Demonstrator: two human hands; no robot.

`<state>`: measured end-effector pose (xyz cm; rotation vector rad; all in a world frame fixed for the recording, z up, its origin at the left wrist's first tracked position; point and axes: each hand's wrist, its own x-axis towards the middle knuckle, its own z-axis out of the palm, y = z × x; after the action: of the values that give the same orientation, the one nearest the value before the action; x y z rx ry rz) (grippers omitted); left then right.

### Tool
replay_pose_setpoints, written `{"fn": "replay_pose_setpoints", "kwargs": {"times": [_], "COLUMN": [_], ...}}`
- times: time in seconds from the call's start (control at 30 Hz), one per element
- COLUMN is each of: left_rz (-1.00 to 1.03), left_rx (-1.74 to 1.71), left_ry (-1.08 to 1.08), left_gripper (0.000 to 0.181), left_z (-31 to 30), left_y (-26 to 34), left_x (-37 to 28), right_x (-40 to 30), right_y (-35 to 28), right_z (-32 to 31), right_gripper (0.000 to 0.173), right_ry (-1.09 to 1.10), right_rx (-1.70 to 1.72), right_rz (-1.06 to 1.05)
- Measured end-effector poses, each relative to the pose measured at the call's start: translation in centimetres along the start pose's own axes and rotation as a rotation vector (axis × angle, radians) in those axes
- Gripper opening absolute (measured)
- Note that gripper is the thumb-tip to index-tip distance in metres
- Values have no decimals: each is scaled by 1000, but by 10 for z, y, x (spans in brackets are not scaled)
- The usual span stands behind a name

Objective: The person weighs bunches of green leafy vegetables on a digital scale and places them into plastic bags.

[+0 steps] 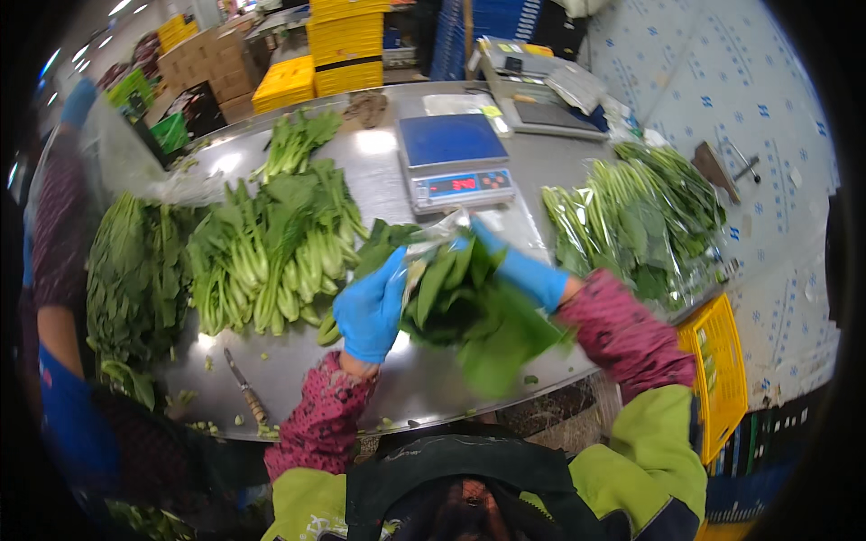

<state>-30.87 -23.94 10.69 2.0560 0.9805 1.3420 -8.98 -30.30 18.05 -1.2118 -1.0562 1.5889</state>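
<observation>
A bunch of leafy greens [467, 291] is in front of me, partly inside a clear plastic bag [436, 231], its loose leaves blurred and hanging toward me. My left hand [371, 308], in a blue glove, grips the bag's near left side. On the far right side, my right hand [524, 267], also gloved in blue, holds the bag; leaves and film hide some of its fingers. Just beyond stands a digital scale [454, 159] with a blue platform and a lit red display. Cut leafy greens with pale stems [270, 257] lie to the left of my left hand.
A knife [245, 385] lies on the metal table [318, 385] among trimmings. Bagged greens [636, 216] are at right, above a yellow crate [720, 385]. Darker greens [132, 270] lie far left, beside a co-worker's arm [61, 223] raising plastic film. A sealing machine [548, 95] sits at the back.
</observation>
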Motion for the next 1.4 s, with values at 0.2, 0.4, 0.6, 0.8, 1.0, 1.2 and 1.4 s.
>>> {"fn": "replay_pose_setpoints", "kwargs": {"times": [0.2,0.4,0.6,0.8,1.0,1.2,1.4], "left_rz": [-239,-237,-145,97,-85,86,94], "left_rx": [-89,-310,-357,-606,-824,-387,-164], "left_ry": [-104,-81,-266,-124,-35,133,98], "left_gripper": [35,48,35,88,78,79,139], "left_z": [-37,-30,-29,28,63,52,48], "left_y": [34,27,-9,-28,-7,57,42], "left_x": [70,84,78,52,48,35,-11], "right_x": [14,47,52,41,50,38,28], "right_y": [-81,-121,-104,-74,-67,-102,-101], "right_z": [-8,-17,-39,-21,-41,-18,-32], "right_gripper": [63,60,47,52,37,29,76], "right_ry": [-439,-349,-209,-72,62,112,-97], "right_rx": [-645,-617,188,43,-150,-464,-445], "right_rz": [-479,-185,141,-7,-29,-11,-170]}}
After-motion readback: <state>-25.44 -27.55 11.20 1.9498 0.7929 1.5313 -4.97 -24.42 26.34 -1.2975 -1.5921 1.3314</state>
